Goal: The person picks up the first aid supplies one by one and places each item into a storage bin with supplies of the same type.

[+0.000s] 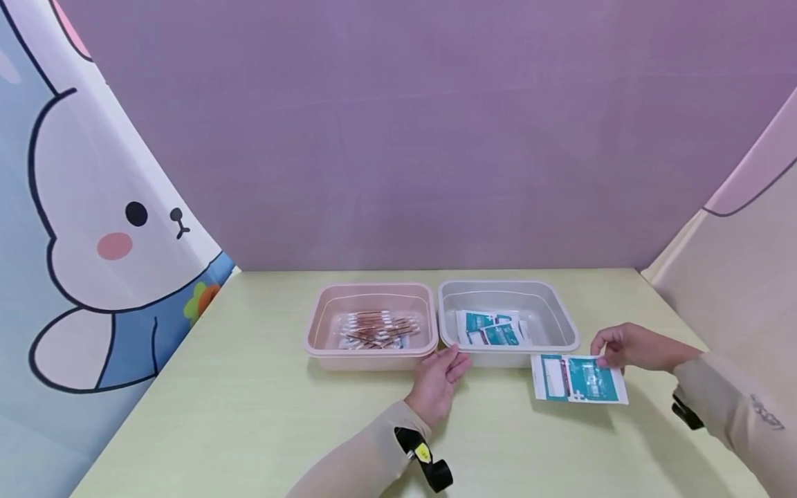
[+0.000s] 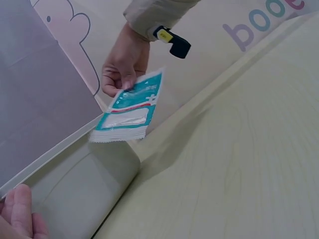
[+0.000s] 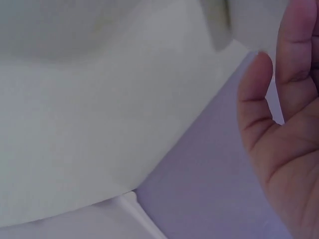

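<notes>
My right hand (image 1: 631, 346) pinches a flat teal-and-white packet (image 1: 579, 379) by its upper right edge. It hangs above the table, just in front of the grey bin (image 1: 507, 358) at its right corner. In the left wrist view that packet (image 2: 132, 107) tilts downward from the fingers. My left hand (image 1: 436, 380) touches the front of the grey bin near its left corner, with loosely bent fingers (image 2: 22, 206) at the rim. Several similar packets (image 1: 498, 330) lie inside the grey bin. In the right wrist view the right hand (image 3: 294, 134) shows, but its packet cannot be made out.
A pink bin (image 1: 370, 361) stands close beside the grey one on the left. It holds many brown-stemmed cotton swabs (image 1: 380, 326), some seemingly in clear wrapping. The pale wooden table (image 1: 249, 422) meets a purple backdrop (image 1: 398, 138) behind the bins.
</notes>
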`<state>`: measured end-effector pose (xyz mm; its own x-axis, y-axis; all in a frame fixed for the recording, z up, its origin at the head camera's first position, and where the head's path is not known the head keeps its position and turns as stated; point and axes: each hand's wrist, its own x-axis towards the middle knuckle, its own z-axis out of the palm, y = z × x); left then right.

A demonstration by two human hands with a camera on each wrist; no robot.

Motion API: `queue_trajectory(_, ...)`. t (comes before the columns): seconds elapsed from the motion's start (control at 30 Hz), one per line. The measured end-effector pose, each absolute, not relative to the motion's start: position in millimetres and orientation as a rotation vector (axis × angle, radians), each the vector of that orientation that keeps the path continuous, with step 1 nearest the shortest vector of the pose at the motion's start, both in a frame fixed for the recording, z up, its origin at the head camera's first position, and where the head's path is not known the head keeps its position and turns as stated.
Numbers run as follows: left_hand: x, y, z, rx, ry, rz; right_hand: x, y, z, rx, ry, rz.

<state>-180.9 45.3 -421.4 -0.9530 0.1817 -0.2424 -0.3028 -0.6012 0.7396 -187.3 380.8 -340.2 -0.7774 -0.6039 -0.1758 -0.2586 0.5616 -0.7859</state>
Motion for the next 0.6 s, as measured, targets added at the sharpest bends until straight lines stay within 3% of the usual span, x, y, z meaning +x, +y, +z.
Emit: queue_trajectory(0.6,-182,45,-421,-0.202,1.241,2.574,-220,347,-287,-0.554,2.427,-0.973)
